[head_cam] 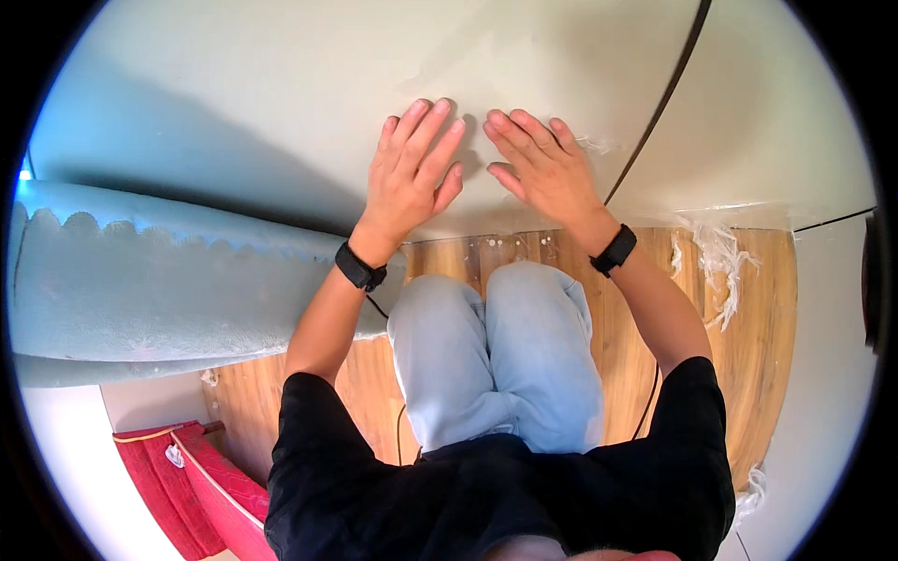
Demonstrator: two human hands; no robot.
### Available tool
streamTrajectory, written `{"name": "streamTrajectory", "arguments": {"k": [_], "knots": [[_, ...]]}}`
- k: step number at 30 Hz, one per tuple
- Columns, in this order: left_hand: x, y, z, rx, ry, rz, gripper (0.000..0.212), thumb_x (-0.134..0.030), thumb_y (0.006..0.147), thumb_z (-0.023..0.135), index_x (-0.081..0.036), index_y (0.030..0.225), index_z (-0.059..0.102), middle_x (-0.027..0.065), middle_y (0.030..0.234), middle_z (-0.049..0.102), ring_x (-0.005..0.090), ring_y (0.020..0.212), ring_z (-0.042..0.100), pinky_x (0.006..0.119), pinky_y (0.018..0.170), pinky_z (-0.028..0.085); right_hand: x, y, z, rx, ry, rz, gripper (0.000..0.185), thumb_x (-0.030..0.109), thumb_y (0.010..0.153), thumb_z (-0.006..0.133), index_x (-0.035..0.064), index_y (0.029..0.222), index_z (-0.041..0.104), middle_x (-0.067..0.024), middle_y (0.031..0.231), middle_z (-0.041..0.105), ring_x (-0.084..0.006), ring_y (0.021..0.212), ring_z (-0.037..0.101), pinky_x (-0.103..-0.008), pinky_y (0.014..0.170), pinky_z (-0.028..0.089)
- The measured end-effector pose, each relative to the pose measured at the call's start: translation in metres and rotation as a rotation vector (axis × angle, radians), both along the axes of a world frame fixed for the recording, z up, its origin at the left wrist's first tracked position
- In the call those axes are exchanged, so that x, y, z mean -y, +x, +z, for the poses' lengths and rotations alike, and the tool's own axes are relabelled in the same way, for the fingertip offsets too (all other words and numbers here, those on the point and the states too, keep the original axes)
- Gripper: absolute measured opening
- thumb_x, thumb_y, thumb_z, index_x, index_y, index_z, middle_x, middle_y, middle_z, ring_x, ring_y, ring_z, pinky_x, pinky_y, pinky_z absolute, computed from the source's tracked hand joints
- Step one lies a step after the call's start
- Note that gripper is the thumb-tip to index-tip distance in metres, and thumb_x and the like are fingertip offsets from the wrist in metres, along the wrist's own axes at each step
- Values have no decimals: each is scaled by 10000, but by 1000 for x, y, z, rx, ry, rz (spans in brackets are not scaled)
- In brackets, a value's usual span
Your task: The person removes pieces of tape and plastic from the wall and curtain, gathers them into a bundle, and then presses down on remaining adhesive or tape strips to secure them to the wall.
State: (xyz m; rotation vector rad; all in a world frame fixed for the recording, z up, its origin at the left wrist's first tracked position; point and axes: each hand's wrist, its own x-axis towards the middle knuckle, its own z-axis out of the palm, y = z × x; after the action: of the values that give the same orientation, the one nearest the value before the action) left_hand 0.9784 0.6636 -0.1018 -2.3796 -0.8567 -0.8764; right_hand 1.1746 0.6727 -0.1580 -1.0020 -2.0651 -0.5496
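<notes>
Both hands are raised before a smooth cream panel surface (295, 77), palms turned toward it and backs toward me. My left hand (414, 165) holds nothing, its fingers spread and thumb out to the right. A little to its right, my right hand (544, 154) is likewise bare, with its first fingers close together and the thumb apart. Whether the fingertips touch the panel is hard to tell; shadows fall beside the left fingers. A thin wisp of clear plastic film (596, 144) clings to the panel beside my right hand. Each wrist wears a black strap.
A dark strip (663, 105) runs down the panel at right. Torn plastic film (719, 259) hangs over the wood-look floor (761, 350). Pale blue padded furniture (175, 287) stands at left, red fabric (210, 484) lower left. Dark cords (649, 403) lie beside my legs.
</notes>
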Motion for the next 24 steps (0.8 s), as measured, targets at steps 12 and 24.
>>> {"name": "streamTrajectory", "arguments": {"k": [12, 24], "knots": [[4, -15, 3, 55, -49, -27, 505, -117, 722, 600, -113, 1215, 487, 106, 1296, 433, 298, 1195, 403, 456, 936, 347, 25, 15, -4, -26, -147, -2, 535, 303, 750, 599, 169, 1252, 472, 63, 1361, 362, -116, 1270, 293, -377, 1072, 175], [7, -10, -4, -49, 18, 80, 497, -124, 706, 625, -123, 1192, 523, 116, 1332, 376, 332, 1241, 322, 512, 940, 327, 24, 25, -38, 109, -109, -176, 463, 315, 796, 577, 150, 1221, 497, 43, 1347, 381, -143, 1255, 320, -392, 1020, 267]]}}
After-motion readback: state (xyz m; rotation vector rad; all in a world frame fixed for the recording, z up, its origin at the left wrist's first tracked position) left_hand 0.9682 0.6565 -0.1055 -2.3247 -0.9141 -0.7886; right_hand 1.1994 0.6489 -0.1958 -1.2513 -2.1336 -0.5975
